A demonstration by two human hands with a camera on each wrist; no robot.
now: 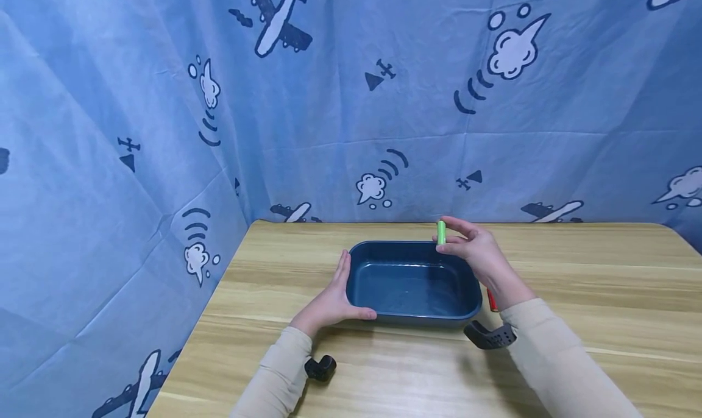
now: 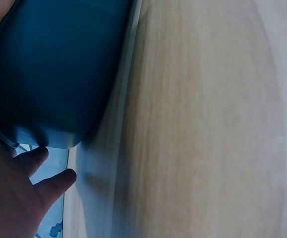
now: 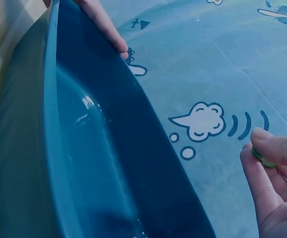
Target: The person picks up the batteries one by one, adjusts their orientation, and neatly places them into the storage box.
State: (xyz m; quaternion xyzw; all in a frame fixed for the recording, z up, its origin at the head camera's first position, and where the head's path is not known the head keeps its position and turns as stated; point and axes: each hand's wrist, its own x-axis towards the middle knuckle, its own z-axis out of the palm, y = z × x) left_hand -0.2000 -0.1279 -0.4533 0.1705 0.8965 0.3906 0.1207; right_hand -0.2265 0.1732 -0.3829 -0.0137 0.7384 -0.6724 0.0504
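A dark blue rectangular baking dish (image 1: 408,287) sits on the table with its bare inside facing up. My left hand (image 1: 331,302) holds its left end, thumb along the front wall and fingers against the left side; two fingers (image 2: 54,187) reach past the end in the left wrist view. Above the far right part of the rim, my right hand (image 1: 478,251) pinches a small green battery (image 1: 441,233) upright between thumb and fingers. In the right wrist view only a bit of the green battery (image 3: 263,157) shows. The dish's inside looks bare.
A red battery (image 1: 492,300) lies right of the dish, partly hidden by my right wrist. Dark straps (image 1: 490,336) hang from both sleeves. The wooden table (image 1: 603,284) ends at a blue printed curtain (image 1: 417,101) behind and on the left.
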